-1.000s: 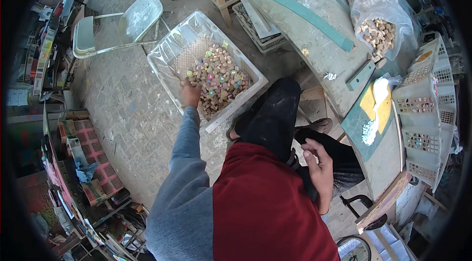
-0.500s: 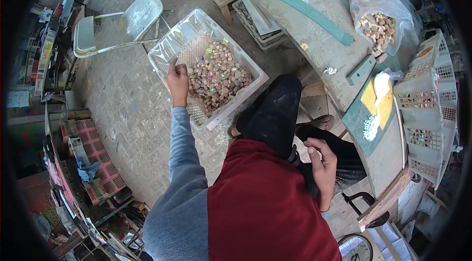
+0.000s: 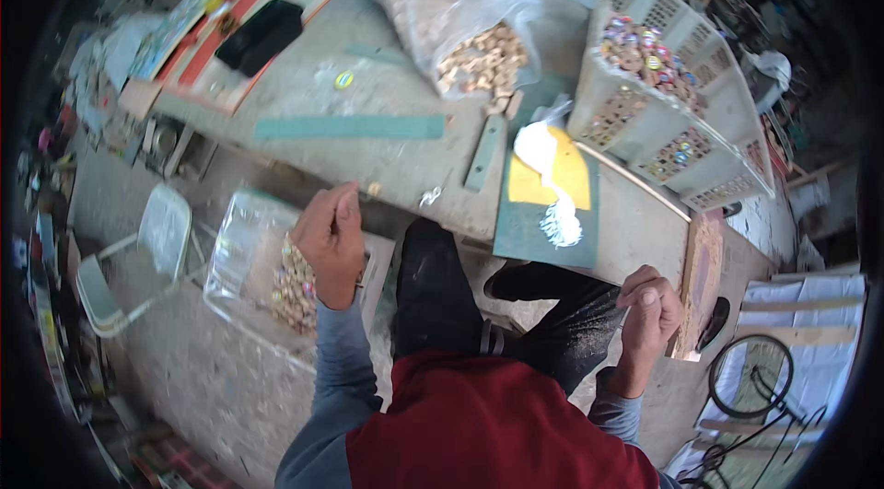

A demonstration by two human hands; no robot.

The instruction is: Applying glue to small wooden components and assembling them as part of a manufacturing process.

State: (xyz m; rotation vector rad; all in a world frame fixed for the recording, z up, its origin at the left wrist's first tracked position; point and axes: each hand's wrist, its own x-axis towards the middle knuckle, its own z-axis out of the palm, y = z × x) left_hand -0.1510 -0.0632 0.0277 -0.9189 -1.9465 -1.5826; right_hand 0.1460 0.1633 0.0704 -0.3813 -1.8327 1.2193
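Note:
My left hand [image 3: 331, 236] is raised in front of the table's near edge, above the clear-lined crate [image 3: 241, 309] on the floor. Its fingers are curled together; anything inside them is hidden. Over my right thigh, my right hand [image 3: 650, 316] is closed with thumb against fingers, and I cannot make out anything in it. Small wooden pieces, some with coloured faces [image 3: 293, 291], fill part of the crate, partly behind my left hand and forearm. A bundle of white strings [image 3: 560, 224] lies across a yellow sheet [image 3: 575, 178] on a green board [image 3: 516, 236].
On the table [image 3: 368, 162] are a green strip [image 3: 350, 127], a green block [image 3: 483, 153], a black phone-like slab [image 3: 261, 36] and a plastic bag [image 3: 419, 5] spilling wooden pieces [image 3: 483, 58]. A white basket [image 3: 635, 144] of coloured discs stands right; a folding chair [image 3: 166, 231] stands left.
The view has swung right toward the table. My left hand has left the crate's contents and come up near the table edge. My right hand stays closed, now farther right.

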